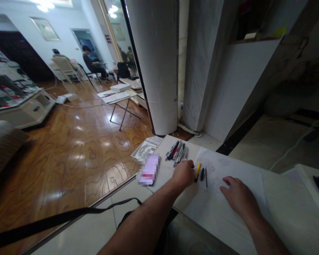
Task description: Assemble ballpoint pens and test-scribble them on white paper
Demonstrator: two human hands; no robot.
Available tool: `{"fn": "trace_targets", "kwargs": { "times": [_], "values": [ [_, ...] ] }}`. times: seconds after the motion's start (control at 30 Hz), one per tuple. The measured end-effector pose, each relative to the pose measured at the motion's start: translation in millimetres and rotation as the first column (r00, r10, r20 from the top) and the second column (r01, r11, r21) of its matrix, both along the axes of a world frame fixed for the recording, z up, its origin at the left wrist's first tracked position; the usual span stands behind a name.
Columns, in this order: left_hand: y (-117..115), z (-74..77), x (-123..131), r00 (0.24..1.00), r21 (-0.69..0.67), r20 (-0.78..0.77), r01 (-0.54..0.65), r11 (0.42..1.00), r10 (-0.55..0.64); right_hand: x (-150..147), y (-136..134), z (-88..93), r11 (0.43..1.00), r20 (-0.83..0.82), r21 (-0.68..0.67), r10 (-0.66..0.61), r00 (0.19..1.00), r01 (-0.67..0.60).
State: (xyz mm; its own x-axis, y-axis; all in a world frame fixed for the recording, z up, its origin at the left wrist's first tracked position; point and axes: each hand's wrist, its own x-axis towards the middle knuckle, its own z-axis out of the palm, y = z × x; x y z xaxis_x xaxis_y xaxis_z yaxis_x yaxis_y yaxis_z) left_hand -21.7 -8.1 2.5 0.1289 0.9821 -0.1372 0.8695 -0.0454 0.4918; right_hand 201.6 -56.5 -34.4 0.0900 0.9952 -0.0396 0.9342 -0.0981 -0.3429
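Observation:
My left hand (184,173) is curled closed at the near end of a bunch of pens (177,152); its fingertips are turned away, so what they hold, if anything, is hidden. Just right of it lie a yellow pen (198,172), a short black piece (202,174) that looks like a cap, and a thin dark rod (206,177) like a refill. These rest on a white paper sheet (202,202) with handwriting. Over the sheet's right part, my right hand (236,194) is open, thumb and fingers apart, holding nothing.
A phone (150,170) with a blurred screen lies at the left of the white table (281,202). A white tray (308,187) with dark items stands at the right. A black strap (95,209) crosses lower left. Beyond are a folding table (130,95) and two seated people.

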Motion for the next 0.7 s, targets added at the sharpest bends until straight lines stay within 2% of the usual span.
{"fn": "trace_targets", "kwargs": {
  "times": [0.33,0.7],
  "values": [
    [-0.2,-3.5,0.3,0.999,0.039,0.015,0.027,0.999,-0.028,-1.3,-0.8,1.8,1.000,0.002,0.000,0.007,1.000,-0.007],
    [1.7,0.7,8.0,0.997,-0.001,-0.010,0.076,0.997,-0.076,-5.0,-1.7,10.5,1.000,0.022,0.023,0.007,1.000,-0.008]
  ]
}}
